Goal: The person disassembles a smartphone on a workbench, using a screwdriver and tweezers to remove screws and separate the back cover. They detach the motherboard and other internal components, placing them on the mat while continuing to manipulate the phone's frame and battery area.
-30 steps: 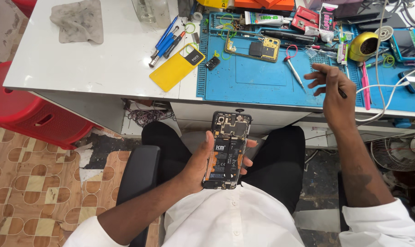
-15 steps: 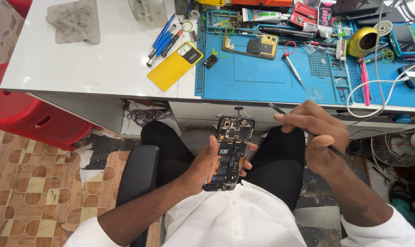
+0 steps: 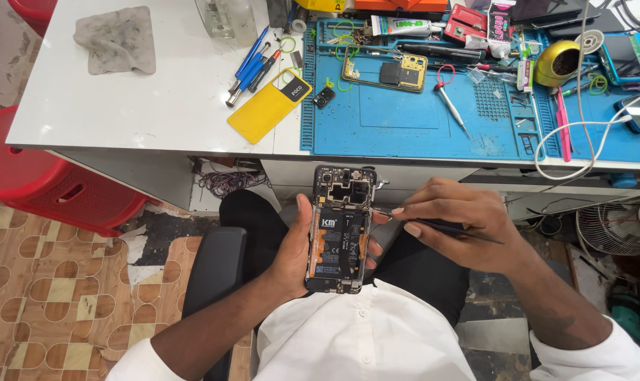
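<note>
1. An opened phone [image 3: 339, 229], back cover off, is gripped upright over the lap by the left hand [image 3: 299, 250].
2. Thin tweezers [image 3: 440, 226] are pinched in the right hand [image 3: 461, 226], tip at the phone's right edge.
3. A yellow back cover [image 3: 267, 106] lies on the table [image 3: 157, 106].

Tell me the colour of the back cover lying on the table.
Yellow back cover, with a black camera strip; head view.

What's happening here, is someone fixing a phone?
A seated person holds an opened phone, back cover off and battery showing, in the left hand over their lap. The right hand holds thin tweezers with the tip at the phone's right edge, near the top. On the white table ahead lie a yellow back cover, a blue work mat with a screwdriver and small parts, and a grey cloth.
</note>
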